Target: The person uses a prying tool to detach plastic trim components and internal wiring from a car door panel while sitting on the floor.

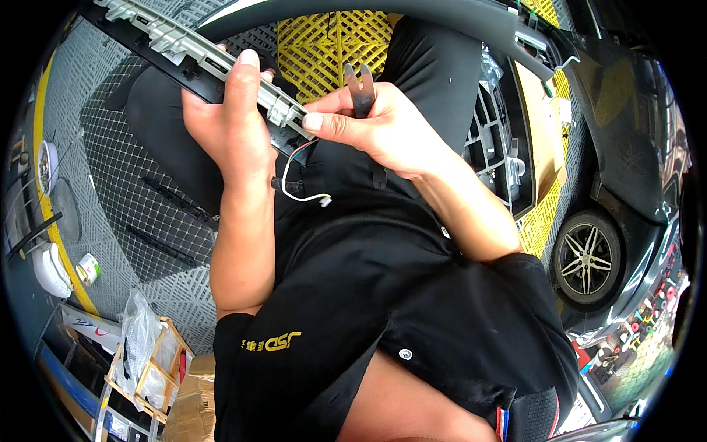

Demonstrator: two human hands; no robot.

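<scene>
A long grey and black plastic car trim strip (193, 53) slants from the upper left down to my lap. My left hand (234, 125) is wrapped round it, thumb on top. At the strip's near end the thumb and finger of my right hand (394, 132) touch its corner. A dark forked trim pry tool (360, 92) is held in that same right hand, its two prongs pointing up. From the strip's near end hangs a thin cable (289, 190) with a small white connector (325, 200), lying over my black clothing.
A curved black bumper-like panel (442, 22) arches across the far side. Right of my leg, a black grille part (501, 140) lies by cardboard (541, 132). A dark car with a spoked wheel (587, 256) stands at right. A wooden crate (151, 361) and cardboard box (193, 401) stand lower left.
</scene>
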